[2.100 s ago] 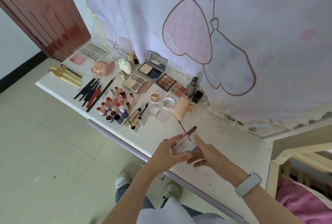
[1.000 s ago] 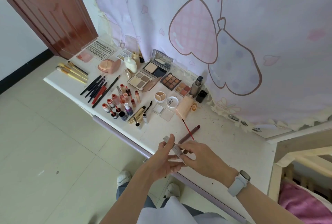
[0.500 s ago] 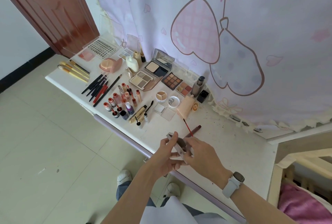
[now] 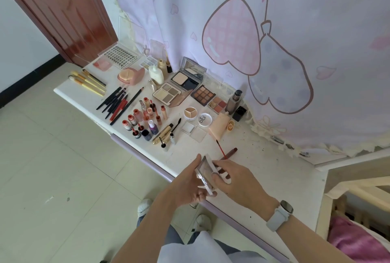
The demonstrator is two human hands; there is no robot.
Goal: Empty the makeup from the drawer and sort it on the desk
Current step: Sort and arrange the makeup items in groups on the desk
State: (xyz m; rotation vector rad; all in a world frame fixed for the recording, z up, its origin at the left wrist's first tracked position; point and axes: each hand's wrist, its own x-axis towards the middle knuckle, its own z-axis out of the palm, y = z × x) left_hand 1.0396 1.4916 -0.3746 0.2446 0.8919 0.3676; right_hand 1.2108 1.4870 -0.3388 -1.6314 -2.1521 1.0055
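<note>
Our fingers on both hands now pinch the small compact, turned from flat to edge-on, above the desk front edge at 6 o'clock; likely checking before sorting.

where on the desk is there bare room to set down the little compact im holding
Bare desk lies right of the red lip pencil, between the curtain hem and the front edge. A smaller gap sits before the mascara. Left of the peach tube it is crowded.
</note>
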